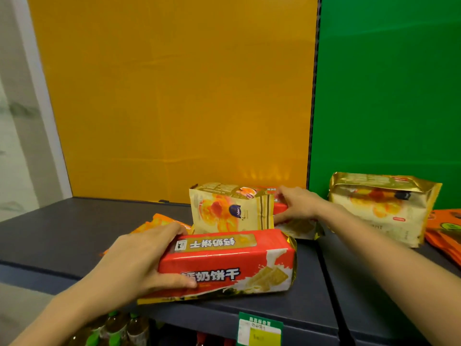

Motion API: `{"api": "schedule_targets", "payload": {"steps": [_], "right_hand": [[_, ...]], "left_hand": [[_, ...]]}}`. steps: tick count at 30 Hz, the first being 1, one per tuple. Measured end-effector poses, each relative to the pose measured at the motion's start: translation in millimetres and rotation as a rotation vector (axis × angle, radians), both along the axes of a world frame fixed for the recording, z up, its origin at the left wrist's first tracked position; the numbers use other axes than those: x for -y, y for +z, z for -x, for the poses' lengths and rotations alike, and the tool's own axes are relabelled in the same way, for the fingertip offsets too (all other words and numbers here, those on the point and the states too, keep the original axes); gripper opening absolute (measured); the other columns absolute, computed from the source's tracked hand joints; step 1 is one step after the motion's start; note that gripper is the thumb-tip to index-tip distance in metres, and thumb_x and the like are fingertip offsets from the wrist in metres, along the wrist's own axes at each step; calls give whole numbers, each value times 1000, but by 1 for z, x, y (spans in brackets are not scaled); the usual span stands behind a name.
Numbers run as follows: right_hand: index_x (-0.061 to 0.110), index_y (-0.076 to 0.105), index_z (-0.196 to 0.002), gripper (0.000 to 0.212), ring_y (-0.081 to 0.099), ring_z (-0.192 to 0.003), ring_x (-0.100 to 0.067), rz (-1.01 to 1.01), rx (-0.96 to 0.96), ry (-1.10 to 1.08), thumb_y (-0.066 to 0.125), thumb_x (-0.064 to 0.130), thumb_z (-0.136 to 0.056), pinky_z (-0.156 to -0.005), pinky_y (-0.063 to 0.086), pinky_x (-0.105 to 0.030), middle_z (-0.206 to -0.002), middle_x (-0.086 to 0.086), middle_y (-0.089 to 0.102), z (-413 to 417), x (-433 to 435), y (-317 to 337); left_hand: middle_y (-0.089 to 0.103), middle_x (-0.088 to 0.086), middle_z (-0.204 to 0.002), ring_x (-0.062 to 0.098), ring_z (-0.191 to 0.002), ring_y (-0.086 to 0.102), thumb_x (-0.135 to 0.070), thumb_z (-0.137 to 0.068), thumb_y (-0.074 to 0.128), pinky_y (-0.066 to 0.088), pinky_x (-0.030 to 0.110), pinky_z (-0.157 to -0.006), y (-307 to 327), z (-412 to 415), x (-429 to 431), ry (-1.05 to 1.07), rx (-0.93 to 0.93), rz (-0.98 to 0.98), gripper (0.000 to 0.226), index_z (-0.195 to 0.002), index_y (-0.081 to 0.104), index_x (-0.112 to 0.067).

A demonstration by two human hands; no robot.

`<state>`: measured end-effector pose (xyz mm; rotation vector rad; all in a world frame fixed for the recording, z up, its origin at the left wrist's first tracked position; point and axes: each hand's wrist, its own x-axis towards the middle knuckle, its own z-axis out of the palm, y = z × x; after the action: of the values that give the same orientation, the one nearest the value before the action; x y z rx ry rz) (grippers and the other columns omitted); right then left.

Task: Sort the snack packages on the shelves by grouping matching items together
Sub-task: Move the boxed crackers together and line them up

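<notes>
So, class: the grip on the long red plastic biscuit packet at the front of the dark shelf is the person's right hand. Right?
No. The head view shows the grip on that long red plastic biscuit packet at the front of the dark shelf is the left hand.

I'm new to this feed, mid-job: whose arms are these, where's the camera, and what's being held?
There is one picture, from a camera worn on a person's head, looking down at their own bare hands; there is no machine. The left hand grips a red pack at the front of the dark shelf. The right hand reaches behind an upright cream pack and holds the end of a second red pack. To the right lie another cream pack and orange packs.
</notes>
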<state>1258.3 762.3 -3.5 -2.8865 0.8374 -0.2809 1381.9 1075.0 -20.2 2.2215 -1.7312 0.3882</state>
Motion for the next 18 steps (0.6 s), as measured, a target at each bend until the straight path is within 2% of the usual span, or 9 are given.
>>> {"api": "schedule_targets", "payload": {"steps": [4, 6, 7, 9, 11, 12, 14, 16, 18], "right_hand": [[23, 50, -121, 66, 55, -110, -22, 61, 31, 44, 66, 58, -67, -91, 47, -42, -123, 0, 59, -13, 1, -11], [22, 55, -119, 62, 56, -109, -22, 23, 48, 86, 54, 65, -73, -91, 46, -41, -120, -1, 60, -9, -2, -9], [19, 57, -119, 60, 55, -109, -23, 2, 114, 85, 44, 64, -80, -92, 44, -38, -119, -3, 60, -6, -6, -4], [15, 56, -120, 50, 53, -112, -21, -111, 387, 65, 33, 50, -93, -94, 40, -34, -118, -3, 59, 5, -17, 8], [20, 51, -124, 61, 54, -110, -17, -350, 633, 75, 34, 63, -86, -98, 40, -36, -119, 2, 58, 12, -37, 20], [24, 45, -127, 73, 55, -109, -16, -428, 664, 88, 39, 75, -74, -98, 42, -38, -121, 4, 56, 14, -51, 26], [29, 35, -131, 93, 55, -107, -15, -371, 542, 67, 51, 82, -56, -92, 45, -37, -121, 9, 53, 13, -79, 30], [29, 33, -132, 98, 55, -107, -16, -127, 351, -21, 56, 81, -52, -88, 47, -37, -122, 10, 54, 6, -94, 30], [28, 38, -131, 98, 56, -110, -20, 118, 201, -101, 55, 83, -52, -84, 45, -35, -124, 7, 57, -4, -99, 34]], "left_hand": [[52, -27, -119, -12, -96, 49, -93, -51, 31, 42, 8, -80, -6, -12, 2, -35, 28, -2, 79, -115, 30, -47], [49, -30, -119, -13, -97, 48, -93, -50, 31, 39, 5, -78, -8, -16, 5, -46, 27, -1, 81, -117, 31, -46], [47, -31, -117, -14, -96, 45, -93, -49, 31, 37, 4, -76, -9, -18, 7, -54, 19, 1, 81, -116, 30, -47], [45, -31, -114, -16, -94, 41, -92, -49, 32, 34, 1, -72, -9, -20, 10, -78, 3, 18, 81, -116, 32, -46], [45, -31, -113, -15, -93, 40, -92, -49, 33, 33, 0, -69, -8, -20, 13, -94, 4, 24, 83, -118, 33, -45], [47, -30, -115, -15, -93, 39, -91, -50, 33, 33, 0, -68, -8, -20, 14, -102, 6, 27, 82, -117, 33, -45], [52, -26, -118, -14, -94, 41, -91, -51, 34, 32, 1, -66, -7, -19, 15, -108, 17, 52, 83, -118, 36, -42], [59, -23, -115, -9, -95, 52, -90, -56, 35, 29, 0, -63, -7, -17, 15, -113, 53, 63, 81, -118, 41, -39], [67, -21, -102, -6, -83, 63, -89, -63, 32, 27, -1, -52, -8, -15, 15, -108, 110, 41, 73, -111, 45, -36]]}}
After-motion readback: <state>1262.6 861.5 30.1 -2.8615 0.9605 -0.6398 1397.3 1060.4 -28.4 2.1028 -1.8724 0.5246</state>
